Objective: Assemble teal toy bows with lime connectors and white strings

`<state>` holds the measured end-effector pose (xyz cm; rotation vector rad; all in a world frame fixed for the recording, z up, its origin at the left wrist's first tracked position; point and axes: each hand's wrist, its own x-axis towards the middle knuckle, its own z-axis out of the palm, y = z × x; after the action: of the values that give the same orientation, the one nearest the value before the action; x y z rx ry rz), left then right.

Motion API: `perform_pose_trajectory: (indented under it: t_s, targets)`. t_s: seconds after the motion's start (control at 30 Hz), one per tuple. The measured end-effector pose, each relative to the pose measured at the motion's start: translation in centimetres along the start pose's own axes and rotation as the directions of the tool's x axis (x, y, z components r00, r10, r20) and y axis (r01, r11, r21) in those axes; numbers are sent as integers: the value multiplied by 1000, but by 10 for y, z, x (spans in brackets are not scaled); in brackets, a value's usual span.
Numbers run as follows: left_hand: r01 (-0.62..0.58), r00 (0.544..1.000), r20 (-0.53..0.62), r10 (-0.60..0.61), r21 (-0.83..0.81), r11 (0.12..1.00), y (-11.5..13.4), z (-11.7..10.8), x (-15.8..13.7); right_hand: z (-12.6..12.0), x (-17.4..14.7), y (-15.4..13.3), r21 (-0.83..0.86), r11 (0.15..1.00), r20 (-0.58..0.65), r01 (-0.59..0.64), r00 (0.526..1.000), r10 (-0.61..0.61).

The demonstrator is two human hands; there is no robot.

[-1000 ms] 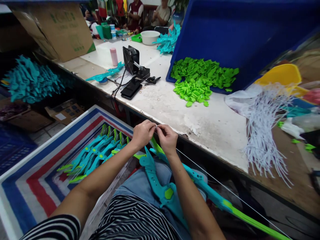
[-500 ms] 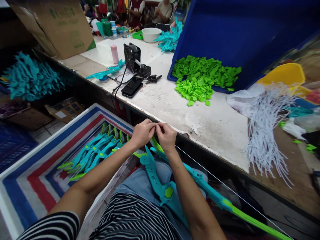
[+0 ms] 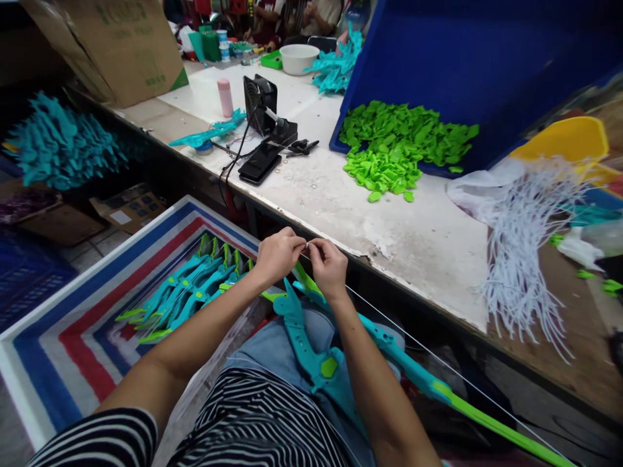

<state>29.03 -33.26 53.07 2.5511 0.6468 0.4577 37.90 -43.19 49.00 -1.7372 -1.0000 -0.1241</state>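
Note:
A turquoise and green toy bow (image 3: 418, 371) lies across my lap, its long green limb stretching to the lower right. From my fingers a thin white string (image 3: 418, 344) runs taut beside that limb. My left hand (image 3: 280, 255) pinches the string's end near the bow's upper green tip. Close against it, my right hand (image 3: 329, 264) is also closed in a pinch on the string. The fingertips nearly touch and hide the small piece of string between them. Several similar bows (image 3: 195, 285) lie side by side in the striped bin on my left.
The striped, white-rimmed bin (image 3: 34, 350) stands left of my legs. On the table (image 3: 311, 207) are a small black fan (image 3: 260, 104), a phone (image 3: 260, 162) and a pink bottle (image 3: 224, 97). A blue crate (image 3: 438, 58) spills green pieces (image 3: 389, 149); white strings (image 3: 520, 259) hang at the right.
The view has shifted slightly. My right hand has moved a little to the right, and both hands remain pinched together at the string.

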Motion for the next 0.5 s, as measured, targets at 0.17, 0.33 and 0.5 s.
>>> perform_pose_trajectory:
  t_s: [0.17,0.33,0.5]
  targets:
    - [4,999,-52,-3,17,1000,3,4,-5,-3,-5,1,-12,1000,-30,6,1000,-7]
    - [-99,982,-154,113,97,990,9,7,-8,-6,-7,1,-33,999,-17,34,999,-34]
    - [-154,984,-83,155,18,988,4,5,2,-7,-6,0,4,1000,-56,-9,998,9]
